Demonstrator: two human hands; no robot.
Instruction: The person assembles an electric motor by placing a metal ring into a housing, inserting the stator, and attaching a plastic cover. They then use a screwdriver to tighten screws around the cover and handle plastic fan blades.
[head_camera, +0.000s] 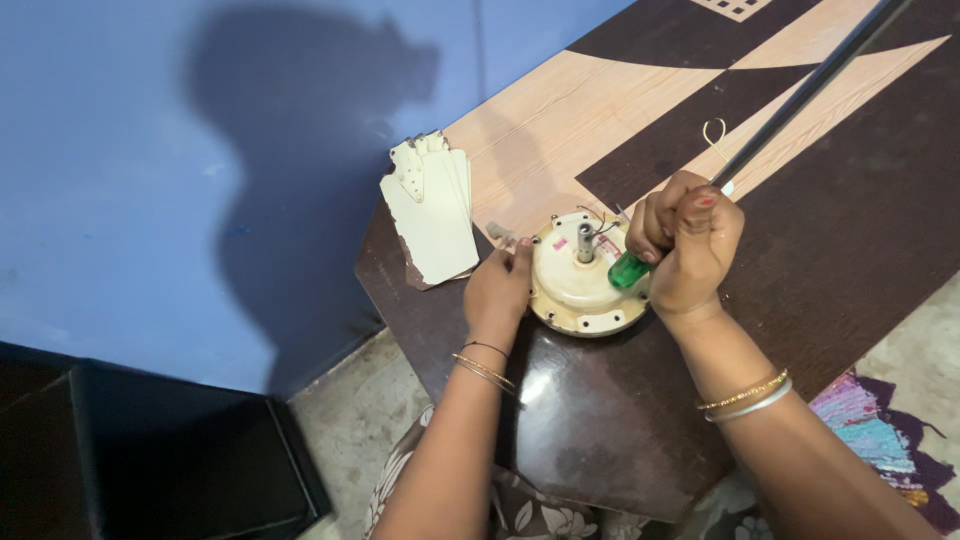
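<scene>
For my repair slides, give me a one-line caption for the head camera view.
Left hand steadies a cream fan motor on the table while the right hand grips a green-handled screwdriver.

Cream round fan motor (580, 290) flat on table; green-handled screwdriver (628, 270) tilted against it.

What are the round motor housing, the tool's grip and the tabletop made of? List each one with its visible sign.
Motor housing: looks like painted metal, cream and glossy, with screws around its rim.
Screwdriver grip in the right hand: likely translucent green plastic, shiny.
Table: appears to be laminated board, a glossy printed pattern of dark brown and light wood grain.
The left hand steadies the housing.
</scene>
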